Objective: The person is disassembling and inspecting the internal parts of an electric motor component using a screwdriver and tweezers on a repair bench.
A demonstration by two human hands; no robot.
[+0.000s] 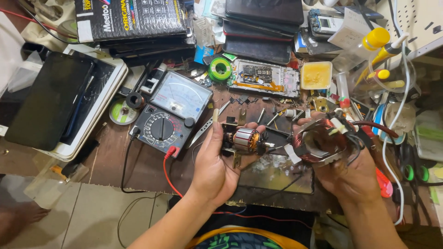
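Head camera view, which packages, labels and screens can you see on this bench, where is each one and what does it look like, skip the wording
Black flat box: top left, glossy, white and orange print.
Dark tablet: far left, on a white tray, screen off.
Meter dial: centre left, pale face on a black meter body.
Stacked dark phones: top centre, screens off.
Small display board: top right, pale grey screen.
Left hand: holds a copper motor rotor.
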